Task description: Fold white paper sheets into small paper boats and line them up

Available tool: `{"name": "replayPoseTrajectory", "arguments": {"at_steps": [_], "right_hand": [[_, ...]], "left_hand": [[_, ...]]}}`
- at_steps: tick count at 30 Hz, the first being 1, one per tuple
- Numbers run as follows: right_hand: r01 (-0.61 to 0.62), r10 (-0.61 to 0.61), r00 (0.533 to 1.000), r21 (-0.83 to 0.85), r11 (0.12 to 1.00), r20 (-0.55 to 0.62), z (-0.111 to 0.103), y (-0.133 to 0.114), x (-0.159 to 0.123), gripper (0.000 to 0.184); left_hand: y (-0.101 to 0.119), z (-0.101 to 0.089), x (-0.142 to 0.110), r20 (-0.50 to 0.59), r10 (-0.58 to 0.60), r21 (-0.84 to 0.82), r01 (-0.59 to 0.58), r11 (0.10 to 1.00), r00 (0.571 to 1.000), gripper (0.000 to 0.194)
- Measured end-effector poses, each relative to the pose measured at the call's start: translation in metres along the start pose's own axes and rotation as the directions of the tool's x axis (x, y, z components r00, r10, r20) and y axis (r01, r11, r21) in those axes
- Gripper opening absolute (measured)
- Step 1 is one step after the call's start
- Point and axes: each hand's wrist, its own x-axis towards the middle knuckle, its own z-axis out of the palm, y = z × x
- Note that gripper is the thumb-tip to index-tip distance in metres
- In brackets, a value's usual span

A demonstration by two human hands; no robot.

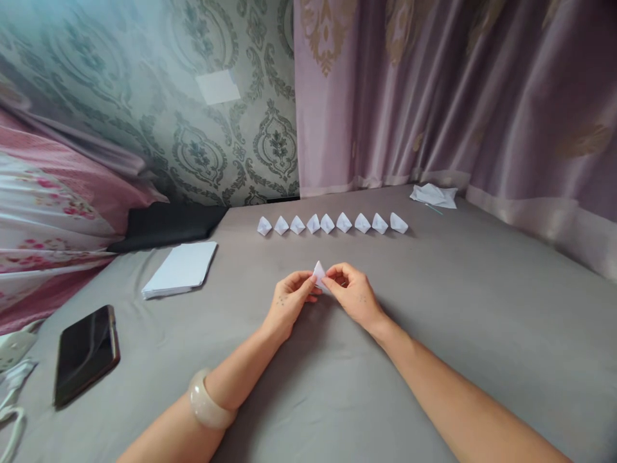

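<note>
A small piece of folded white paper (319, 272) with a pointed top is held up between both hands, above the grey cloth. My left hand (292, 296) pinches its left side between thumb and fingers. On the opposite side, my right hand (353, 292) grips the paper's right edge the same way. The fingers cover its lower part. Beyond the hands stands a row of several small folded paper shapes (327, 224), white and pointed, spaced side by side.
A stack of white paper (182, 269) lies at left, near a phone (87, 357) and a black folded item (168, 225). White cables and a power strip (17, 350) sit at the left edge. Crumpled white paper (434, 195) rests at the back right, before purple curtains (385, 96).
</note>
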Motion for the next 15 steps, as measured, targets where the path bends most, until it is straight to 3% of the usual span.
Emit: {"name": "replayPoseTrajectory", "arguments": {"at_steps": [5,15], "right_hand": [[0.039,-0.041,0.999,-0.045,0.998,-0.034,0.0034,-0.0016,-0.0027,0.019],[0.015,-0.015,0.999,-0.006,1.0,-0.029,0.0035,-0.0018,-0.0029,0.019]], "left_hand": [[-0.0026,-0.0036,0.0045,-0.089,-0.014,-0.007,0.014,1.0,0.996,0.029],[0.0007,-0.0013,0.001,-0.034,-0.013,0.063,0.015,0.998,0.999,0.028]]}}
